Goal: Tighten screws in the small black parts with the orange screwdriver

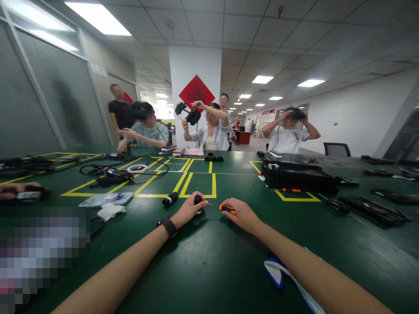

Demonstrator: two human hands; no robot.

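Note:
My left hand [190, 206], with a dark band on its wrist, is closed around a small black cylindrical part [197, 199] with a pale lower end. My right hand [241, 212] grips the orange and black handle of a screwdriver [228, 209]. The screwdriver's thin shaft points left, and its tip reaches the fingers of my left hand. Whether the tip touches the black part I cannot tell. Left of my hands, a short black cylinder [170, 199] with a light band lies on the green table [196, 266].
A stack of black trays [299, 175] stands at the right, with an orange-handled tool [291, 190] before it. Black panels [375, 210] lie farther right. Cables [111, 170], a white roll [136, 168] and a plastic packet [106, 199] are on the left. Several people sit or stand opposite.

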